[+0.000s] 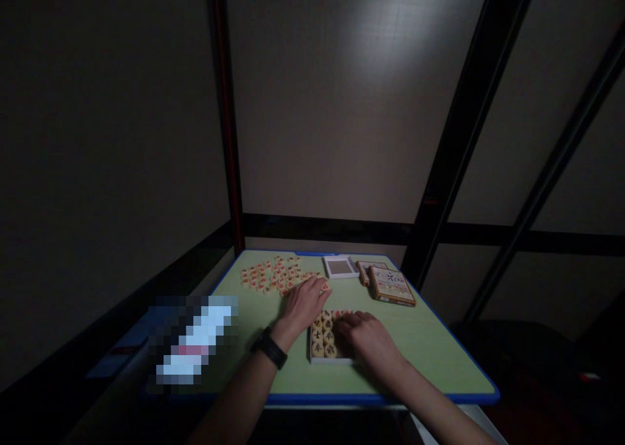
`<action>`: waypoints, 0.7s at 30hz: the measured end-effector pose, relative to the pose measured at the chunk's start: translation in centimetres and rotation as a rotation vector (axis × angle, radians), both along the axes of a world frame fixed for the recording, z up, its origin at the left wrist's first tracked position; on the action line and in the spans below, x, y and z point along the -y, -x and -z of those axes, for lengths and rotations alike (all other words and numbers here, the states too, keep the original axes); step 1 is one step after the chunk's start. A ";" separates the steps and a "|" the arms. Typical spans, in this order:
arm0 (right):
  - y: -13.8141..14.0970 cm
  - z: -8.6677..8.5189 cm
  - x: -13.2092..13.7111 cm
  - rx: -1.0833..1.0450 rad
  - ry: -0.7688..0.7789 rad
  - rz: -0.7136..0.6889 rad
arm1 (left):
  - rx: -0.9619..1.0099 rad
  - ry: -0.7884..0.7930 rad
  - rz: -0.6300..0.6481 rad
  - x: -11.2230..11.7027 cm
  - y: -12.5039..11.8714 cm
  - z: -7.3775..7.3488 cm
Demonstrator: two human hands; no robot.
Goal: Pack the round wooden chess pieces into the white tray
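My left hand (303, 303), with a black band on its wrist, is closed at the fingertips on a round Chinese chess piece (325, 287) with a red character. It hovers beside the near edge of a loose spread of chess pieces (263, 280). Bent fingers of my right hand (370, 339) reach into a shallow white box (332, 360), and whatever they hold is hidden. Inside that box, pieces with black characters (329, 336) fill columns at the left. A few red ones (347, 314) show along its far side.
An open white box part (340, 277) lies at the table's back. Two printed boxes (392, 285) rest at the right, partly overlapping. The green table (430, 360) has a blue edge. A blurred-out bright patch (195, 341) shows at the left, and walls stand close behind.
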State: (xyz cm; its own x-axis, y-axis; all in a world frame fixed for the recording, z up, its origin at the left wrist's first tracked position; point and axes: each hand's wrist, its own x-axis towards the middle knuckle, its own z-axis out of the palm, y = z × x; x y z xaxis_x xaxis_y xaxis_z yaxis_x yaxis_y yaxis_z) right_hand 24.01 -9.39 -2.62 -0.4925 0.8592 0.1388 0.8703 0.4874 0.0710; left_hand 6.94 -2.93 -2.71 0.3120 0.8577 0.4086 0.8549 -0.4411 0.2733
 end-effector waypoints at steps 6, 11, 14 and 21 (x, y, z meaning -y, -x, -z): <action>-0.2 -0.2 0.3 -0.067 0.037 -0.071 | -0.041 0.019 0.018 0.1 -0.1 -0.2; -0.6 -0.7 0.3 -0.123 0.111 -0.137 | -0.059 0.026 0.037 0.2 -0.1 -0.3; -0.6 -0.7 -0.2 -0.119 0.142 -0.156 | -0.065 0.034 0.042 0.3 -0.1 -0.3; -0.1 -0.1 -0.5 -0.059 0.006 -0.038 | -0.036 0.029 0.048 0.2 -0.1 0.0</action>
State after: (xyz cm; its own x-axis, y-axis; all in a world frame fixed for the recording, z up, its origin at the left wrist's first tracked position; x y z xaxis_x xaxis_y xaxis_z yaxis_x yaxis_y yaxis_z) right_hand 24.06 -8.87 -2.48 -0.5161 0.8407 0.1638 0.8536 0.5207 0.0167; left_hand 7.04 -3.14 -2.69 0.3668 0.8529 0.3715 0.8424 -0.4740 0.2565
